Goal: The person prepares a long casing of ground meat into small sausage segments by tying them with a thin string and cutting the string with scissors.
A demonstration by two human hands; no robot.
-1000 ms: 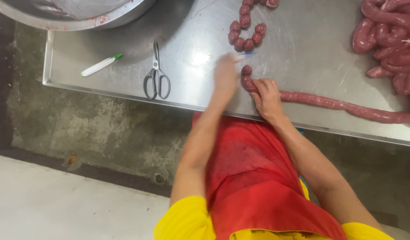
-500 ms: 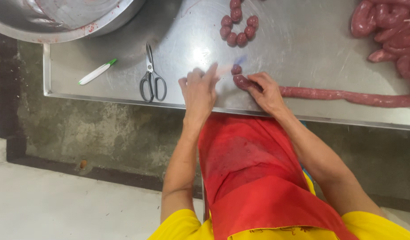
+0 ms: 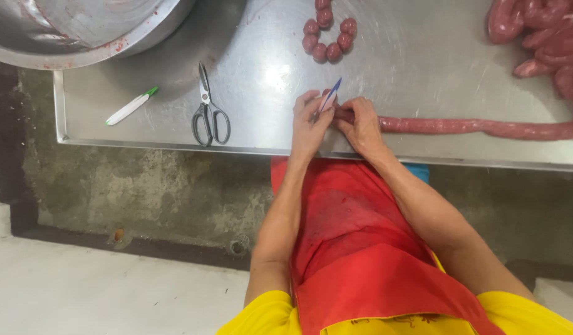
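**Tying off the near end of the sausage rope**

Object: long raw sausage rope, pinkish-red, lying flat along the near edge of the steel table. It runs from the hands rightward to the right frame edge, where it appears to join a heap of filled casing at the far right.

Right hand: fingers curled closed on the left end of the rope, pinning it to the table. Left hand: fingertips pinched narrow on a short blue-and-white strip, probably a tie, which stands up tilted just at the rope's end. Whether the strip already circles the casing cannot be told; the fingers hide the contact.

Judgement: step in hand is portioning, closing off a small link at the rope's end. The next move likely calls for a firm pinch of the casing by the right hand while the left wraps and cinches the strip tight, without bursting the casing.

Surroundings: a curled chain of small round links lies farther away, well apart from the hands. Scissors lie closed to the left, near the table's near edge; a white pen-like tool with green tip farther left. Large metal bowl at far left. Red apron below.
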